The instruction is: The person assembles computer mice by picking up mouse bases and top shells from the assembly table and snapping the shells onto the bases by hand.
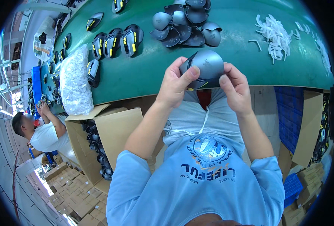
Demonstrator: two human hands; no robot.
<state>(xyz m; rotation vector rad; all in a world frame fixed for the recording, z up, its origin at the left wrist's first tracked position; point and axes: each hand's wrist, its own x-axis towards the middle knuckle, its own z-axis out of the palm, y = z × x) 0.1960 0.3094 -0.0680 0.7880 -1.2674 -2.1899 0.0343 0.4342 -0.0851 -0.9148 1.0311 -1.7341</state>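
At twelve o'clock, the left hand (175, 83) clasps a grey-topped computer mouse (207, 63), probably steadying it for the right hand (236, 90), which pinches its rim; grey shells (182, 33) lie at eleven o'clock, seemingly for easy reach.

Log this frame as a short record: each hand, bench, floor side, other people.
Left hand: grips a grey-domed black part
Right hand: thumb and fingers at its right edge
Bench: green; grey curved caps, white bent pieces, black-and-yellow parts, filled clear bag
Below bench: open cardboard box holding dark parts
Others: one seated co-worker, left
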